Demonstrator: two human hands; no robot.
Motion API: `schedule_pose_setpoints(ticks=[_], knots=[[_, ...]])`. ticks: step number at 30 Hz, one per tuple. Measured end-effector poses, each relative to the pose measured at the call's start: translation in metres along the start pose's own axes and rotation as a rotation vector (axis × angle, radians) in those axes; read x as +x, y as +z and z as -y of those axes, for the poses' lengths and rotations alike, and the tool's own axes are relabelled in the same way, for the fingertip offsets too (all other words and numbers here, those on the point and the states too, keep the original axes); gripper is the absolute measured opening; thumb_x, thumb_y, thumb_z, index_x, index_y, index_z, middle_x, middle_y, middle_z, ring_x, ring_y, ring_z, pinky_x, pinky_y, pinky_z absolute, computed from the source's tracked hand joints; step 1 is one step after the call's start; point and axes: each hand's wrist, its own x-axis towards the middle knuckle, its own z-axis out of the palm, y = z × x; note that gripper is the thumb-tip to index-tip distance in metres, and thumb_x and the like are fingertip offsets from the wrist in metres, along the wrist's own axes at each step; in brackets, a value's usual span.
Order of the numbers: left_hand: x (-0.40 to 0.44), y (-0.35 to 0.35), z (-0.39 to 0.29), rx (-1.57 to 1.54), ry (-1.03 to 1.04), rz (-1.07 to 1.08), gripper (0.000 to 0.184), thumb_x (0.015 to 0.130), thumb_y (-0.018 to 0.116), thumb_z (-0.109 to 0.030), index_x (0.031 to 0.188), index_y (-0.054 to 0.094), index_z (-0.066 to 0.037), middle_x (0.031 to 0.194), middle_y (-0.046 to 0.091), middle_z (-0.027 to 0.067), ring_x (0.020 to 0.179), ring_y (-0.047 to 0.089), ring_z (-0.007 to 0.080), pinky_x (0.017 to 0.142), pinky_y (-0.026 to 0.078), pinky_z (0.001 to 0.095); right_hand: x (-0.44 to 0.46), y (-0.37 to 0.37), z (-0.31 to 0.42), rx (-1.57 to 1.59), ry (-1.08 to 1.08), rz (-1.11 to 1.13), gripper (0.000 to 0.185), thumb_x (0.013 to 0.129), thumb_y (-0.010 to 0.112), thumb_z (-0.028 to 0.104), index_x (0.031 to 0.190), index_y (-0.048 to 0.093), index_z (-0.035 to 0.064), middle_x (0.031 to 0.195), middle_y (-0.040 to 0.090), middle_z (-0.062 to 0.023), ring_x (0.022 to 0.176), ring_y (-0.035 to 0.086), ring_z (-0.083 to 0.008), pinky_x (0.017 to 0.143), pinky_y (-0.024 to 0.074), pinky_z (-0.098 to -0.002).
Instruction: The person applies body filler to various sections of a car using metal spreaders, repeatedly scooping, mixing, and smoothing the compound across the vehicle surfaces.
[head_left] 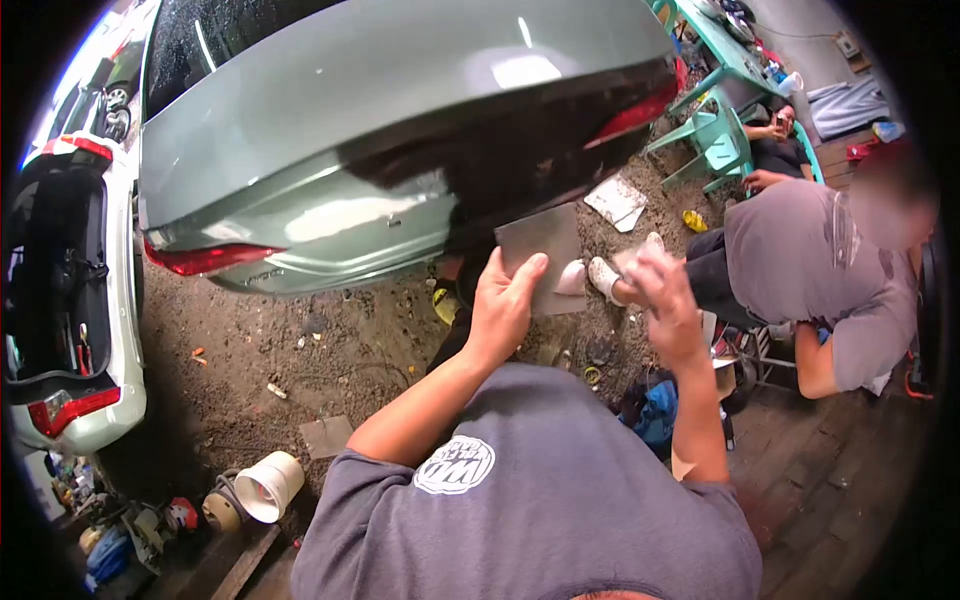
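My left hand (pixel 505 305) is closed on the edge of a thin, dark flat plate (pixel 540 245), thumb on top. A lump of pale pink paste (pixel 571 279) sits near the plate's right edge. My right hand (pixel 668 310) is raised just to the right of the plate, apart from it and blurred by motion. Its fingers look curled together, and what they hold, if anything, cannot be made out. Beyond both hands stands the rear of a grey-green car (pixel 390 215), with dark areas on its trunk and bumper.
A person in a grey shirt (pixel 790 250) is close on my right; another person sits in a green chair (pixel 715 140) behind. A white car (pixel 125 330) with its hatch raised is at left. A white bucket (pixel 270 485) lies on the dirt ground at lower left.
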Motion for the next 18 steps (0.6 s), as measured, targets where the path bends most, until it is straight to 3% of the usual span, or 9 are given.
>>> schedule_pose_setpoints(ticks=[3, 4, 10, 12, 13, 16, 18], knots=[[-0.042, 0.018, 0.009, 0.17, -0.008, 0.065, 0.029, 0.102, 0.057, -0.014, 0.125, 0.058, 0.002, 0.106, 0.07, 0.0066, 0.093, 0.063, 0.0086, 0.082, 0.055, 0.0266, 0.003, -0.01, 0.027, -0.072, -0.106, -0.036, 0.048, 0.079, 0.06, -0.004, 0.123, 0.063, 0.0147, 0.126, 0.058, -0.009, 0.126, 0.052, -0.0341, 0.109, 0.0368, -0.054], [-0.05, 0.018, 0.02, 0.27, 0.127, 0.014, 0.029, 0.102, 0.057, -0.015, 0.124, 0.058, 0.003, 0.1, 0.071, 0.0062, 0.089, 0.062, 0.0078, 0.078, 0.054, 0.0266, 0.0, -0.004, 0.033, -0.097, -0.154, -0.018, 0.045, 0.08, 0.061, -0.001, 0.122, 0.064, 0.0157, 0.126, 0.059, -0.0081, 0.127, 0.052, -0.0327, 0.109, 0.0364, -0.0551], [-0.088, 0.013, 0.022, 0.435, 0.362, -0.198, 0.029, 0.103, 0.054, -0.014, 0.127, 0.054, 0.002, 0.098, 0.07, 0.0086, 0.088, 0.06, 0.009, 0.077, 0.052, 0.0283, -0.07, 0.026, 0.087, 0.119, -0.342, 0.074, 0.036, 0.081, 0.068, 0.003, 0.114, 0.068, 0.0162, 0.121, 0.06, -0.0075, 0.12, 0.056, -0.0326, 0.104, 0.0426, -0.0522], [-0.103, 0.02, 0.011, 0.439, 0.435, -0.242, 0.028, 0.103, 0.054, -0.014, 0.127, 0.054, 0.001, 0.099, 0.07, 0.0094, 0.089, 0.061, 0.0101, 0.078, 0.051, 0.0285, -0.09, 0.03, 0.077, 0.216, -0.168, 0.175, 0.04, 0.083, 0.066, -0.001, 0.119, 0.063, 0.0148, 0.123, 0.059, -0.0107, 0.118, 0.056, -0.0338, 0.1, 0.046, -0.0496], [-0.107, 0.018, 0.012, 0.423, 0.461, -0.199, 0.028, 0.103, 0.053, -0.014, 0.127, 0.053, 0.002, 0.105, 0.068, 0.0095, 0.093, 0.062, 0.0113, 0.083, 0.052, 0.0292, -0.094, 0.024, 0.073, 0.275, -0.173, 0.107, 0.048, 0.08, 0.067, -0.006, 0.124, 0.059, 0.0129, 0.125, 0.057, -0.0145, 0.117, 0.056, -0.0358, 0.097, 0.0482, -0.0492], [-0.127, 0.021, 0.019, 0.132, 0.237, -0.131, 0.029, 0.103, 0.054, -0.014, 0.127, 0.052, 0.002, 0.111, 0.066, 0.0092, 0.098, 0.062, 0.0133, 0.087, 0.052, 0.0299, -0.097, 0.0, 0.098, 0.403, -0.285, -0.073, 0.057, 0.076, 0.065, -0.012, 0.127, 0.055, 0.0124, 0.131, 0.05, -0.0214, 0.125, 0.05, -0.0452, 0.105, 0.0441, -0.0542], [-0.135, 0.021, 0.036, -0.079, 0.158, -0.19, 0.03, 0.101, 0.057, -0.013, 0.127, 0.052, 0.001, 0.115, 0.064, 0.0091, 0.102, 0.062, 0.0155, 0.09, 0.052, 0.0313, -0.102, -0.001, 0.113, 0.358, -0.352, -0.018, 0.059, 0.074, 0.06, -0.016, 0.126, 0.055, 0.0124, 0.133, 0.047, -0.0227, 0.129, 0.046, -0.049, 0.108, 0.0412, -0.0574]])
